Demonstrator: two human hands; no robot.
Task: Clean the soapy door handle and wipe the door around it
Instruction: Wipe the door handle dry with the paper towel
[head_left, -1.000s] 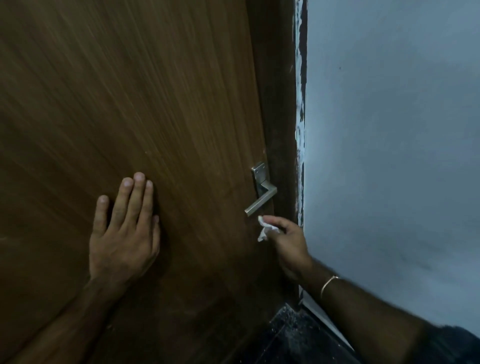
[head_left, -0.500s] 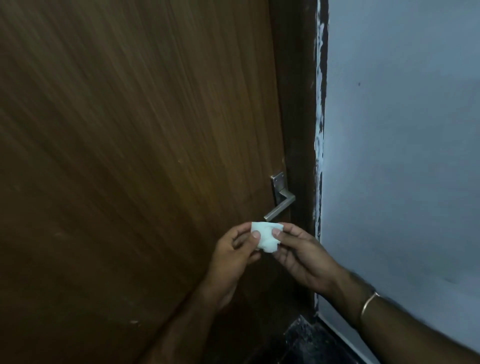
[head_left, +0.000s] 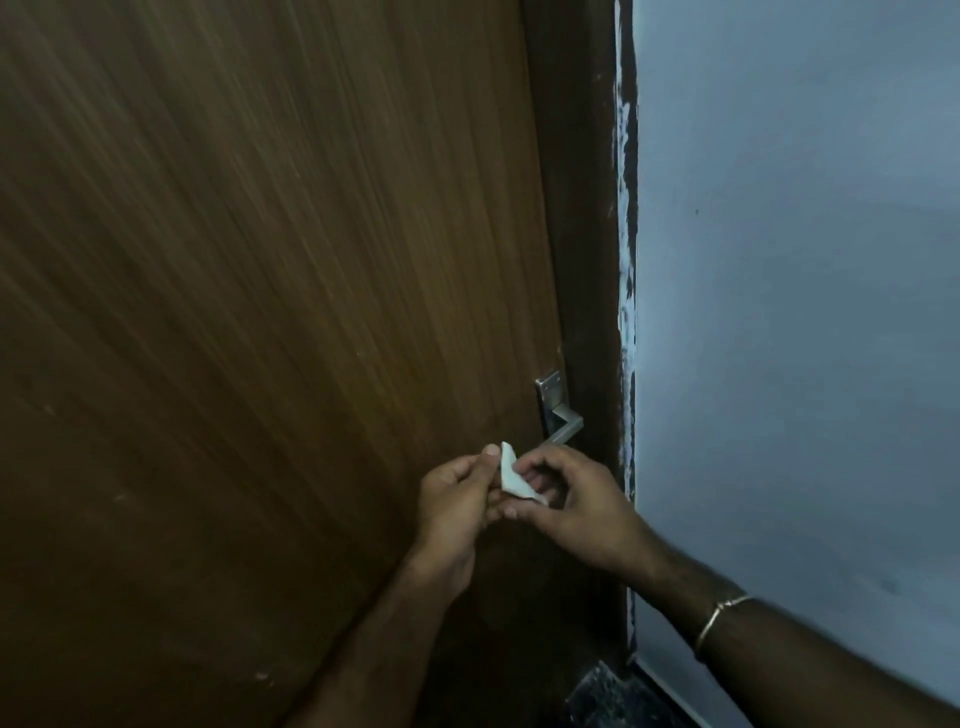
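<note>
A silver lever door handle (head_left: 560, 423) on its metal plate sits near the right edge of a brown wooden door (head_left: 260, 312). Just below the handle, both hands hold a small white tissue (head_left: 511, 475) between them. My left hand (head_left: 457, 499) pinches its left edge with thumb and fingers. My right hand (head_left: 576, 499) grips its right side; a thin gold bangle circles that wrist. The tissue is folded into a narrow wedge and does not touch the handle. No soap is visible on the handle in this dim light.
A dark door frame (head_left: 587, 260) runs beside the door, with chipped white paint along its right edge. A pale blue-grey wall (head_left: 805, 312) fills the right side. A patch of dark speckled floor (head_left: 608, 696) shows at the bottom.
My left hand left the door panel and came over to join my right hand on the tissue. The tissue has since been folded from a flat square into a narrower wedge.
</note>
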